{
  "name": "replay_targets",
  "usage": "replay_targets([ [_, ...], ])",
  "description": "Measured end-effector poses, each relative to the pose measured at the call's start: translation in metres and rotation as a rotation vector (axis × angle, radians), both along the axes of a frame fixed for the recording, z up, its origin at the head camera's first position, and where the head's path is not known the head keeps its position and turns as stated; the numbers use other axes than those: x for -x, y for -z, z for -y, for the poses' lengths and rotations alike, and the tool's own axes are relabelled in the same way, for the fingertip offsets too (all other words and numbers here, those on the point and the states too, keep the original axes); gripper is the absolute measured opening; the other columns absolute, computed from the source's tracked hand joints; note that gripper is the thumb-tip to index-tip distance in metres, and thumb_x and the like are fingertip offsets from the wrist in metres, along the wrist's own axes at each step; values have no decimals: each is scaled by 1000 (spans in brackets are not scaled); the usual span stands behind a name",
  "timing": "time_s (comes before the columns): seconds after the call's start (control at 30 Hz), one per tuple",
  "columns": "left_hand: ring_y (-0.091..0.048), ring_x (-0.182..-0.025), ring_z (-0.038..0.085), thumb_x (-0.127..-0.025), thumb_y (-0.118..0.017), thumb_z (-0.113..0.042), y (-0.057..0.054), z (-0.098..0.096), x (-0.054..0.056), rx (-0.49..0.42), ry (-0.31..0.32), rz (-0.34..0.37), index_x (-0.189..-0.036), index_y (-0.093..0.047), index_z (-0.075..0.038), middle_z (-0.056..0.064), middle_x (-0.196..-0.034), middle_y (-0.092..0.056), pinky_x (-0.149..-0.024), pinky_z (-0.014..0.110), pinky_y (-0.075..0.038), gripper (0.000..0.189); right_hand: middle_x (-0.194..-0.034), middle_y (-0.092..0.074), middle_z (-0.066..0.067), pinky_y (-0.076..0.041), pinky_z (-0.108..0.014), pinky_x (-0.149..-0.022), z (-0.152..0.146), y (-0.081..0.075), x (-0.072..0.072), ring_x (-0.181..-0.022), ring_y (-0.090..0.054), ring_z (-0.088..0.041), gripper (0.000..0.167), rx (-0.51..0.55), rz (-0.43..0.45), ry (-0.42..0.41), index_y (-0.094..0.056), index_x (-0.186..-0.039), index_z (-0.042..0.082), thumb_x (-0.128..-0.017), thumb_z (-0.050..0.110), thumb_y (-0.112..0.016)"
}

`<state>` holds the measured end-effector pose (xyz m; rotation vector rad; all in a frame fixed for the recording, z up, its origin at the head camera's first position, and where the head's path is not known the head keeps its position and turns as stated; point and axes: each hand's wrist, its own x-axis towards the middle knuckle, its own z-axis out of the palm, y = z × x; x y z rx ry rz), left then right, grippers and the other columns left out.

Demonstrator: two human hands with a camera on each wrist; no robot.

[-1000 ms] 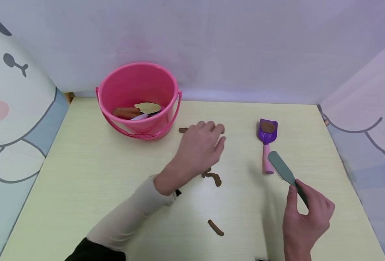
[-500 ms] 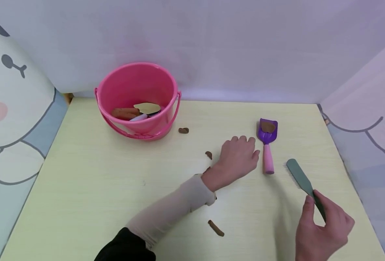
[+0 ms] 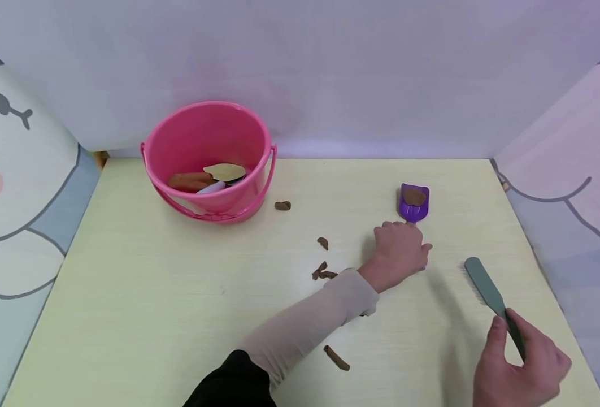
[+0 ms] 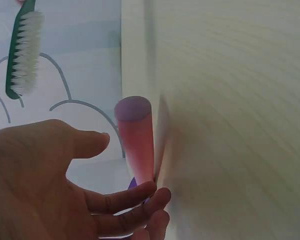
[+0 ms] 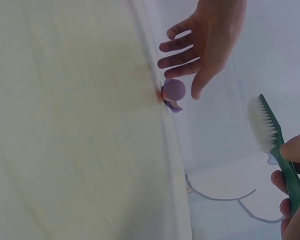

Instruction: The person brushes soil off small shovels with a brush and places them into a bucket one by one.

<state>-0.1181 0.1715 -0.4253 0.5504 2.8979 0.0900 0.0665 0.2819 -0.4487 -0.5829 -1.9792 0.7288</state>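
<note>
My left hand [image 3: 399, 253] is over the pink handle [image 4: 136, 145] of a small purple toy shovel [image 3: 414, 212], which lies on the table with a brown lump [image 3: 414, 196] on its blade. In the left wrist view the thumb stands apart from the handle and the fingertips reach beside or under it; whether they touch it I cannot tell. My right hand [image 3: 521, 362] holds a green brush [image 3: 485, 285] by its handle, raised above the table, white bristles [image 5: 262, 125] turned to the left. Several brown pieces, including a short stick [image 3: 337, 358], lie mid-table.
A pink bucket [image 3: 208, 133] with brown, cream and lilac items inside stands at the back left. A brown piece [image 3: 282, 206] lies just right of it. Pale fabric [image 3: 361, 79] hangs behind the table [image 3: 127, 294] and along its sides.
My left hand has moved right from above the brown pieces to the shovel handle. The right hand has shifted slightly right and nearer to me with the brush.
</note>
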Motion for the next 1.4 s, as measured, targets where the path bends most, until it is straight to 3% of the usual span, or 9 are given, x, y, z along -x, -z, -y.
replay_targets([
  [0.1, -55, -67, 11, -99, -45, -72, 6, -8, -1, 64, -5, -9, -78, -63, -28, -8, -78, -62, -55, 30, -41, 52, -114, -80, -11, -28, -15, -91, -2, 0, -3, -106, -49, 11, 23, -4, 48, -5, -80, -116, 7, -94, 13, -74],
  [0.2, -53, -66, 11, -99, -44, -73, 8, -13, 0, 94, -12, 3, -78, -62, -28, -8, -79, -60, -53, 29, -37, 53, -115, -80, -9, -28, -14, -90, 2, -3, -4, -107, -48, 11, 23, 4, 62, 0, -80, -117, 6, -95, 13, -73],
  [0.37, -52, -72, 12, -100, -51, -60, 6, -19, 4, 76, -44, 89, -84, -64, -27, -6, -85, -61, -57, 30, -37, 39, -113, -80, -7, -29, -13, -90, 13, -13, 0, -106, -49, 9, 23, 52, 27, 28, -80, -113, 2, -92, 7, -74],
  [0.53, -48, -72, 11, -97, -57, -51, 2, -18, 6, 105, -70, 114, -84, -62, -26, -6, -87, -58, -57, 29, -35, 29, -114, -80, -4, -30, -13, -90, 6, -7, -3, -107, -48, 8, 23, 38, 43, 19, -80, -115, 4, -93, 10, -74],
  [0.77, -48, -72, 10, -95, -62, -53, -5, -13, 10, 129, -128, 71, -84, -63, -26, -6, -91, -59, -52, 27, -32, 30, -115, -80, -4, -30, -14, -90, -6, 3, -7, -109, -49, 8, 25, -4, 56, -15, -80, -117, 8, -95, 17, -75],
  [1.0, -52, -75, 9, -94, -64, -59, -12, -8, 18, 170, -161, 25, -107, -68, -27, -6, -100, -62, -51, 25, -37, 34, -109, -81, -10, -29, -15, -92, -4, 2, -2, -103, -53, 11, 21, 7, -4, 9, -81, -110, 3, -90, 10, -77],
  [1.2, -51, -80, 10, -99, -56, -59, -6, -3, 23, 201, -163, -5, -128, -57, -27, -6, -105, -61, -60, 26, -36, 44, -109, -81, -3, -29, -16, -92, -1, 0, -1, -101, -54, 13, 21, 0, -38, 3, -80, -107, -2, -90, 10, -78],
  [1.4, -54, -81, 10, -101, -53, -51, 3, 3, 29, 184, -112, -87, -118, -57, -25, -5, -102, -62, -62, 26, -37, 31, -109, -81, 1, -29, -15, -92, 11, -13, 2, -102, -52, 12, 22, 10, -47, -11, -79, -108, -4, -90, 8, -77],
])
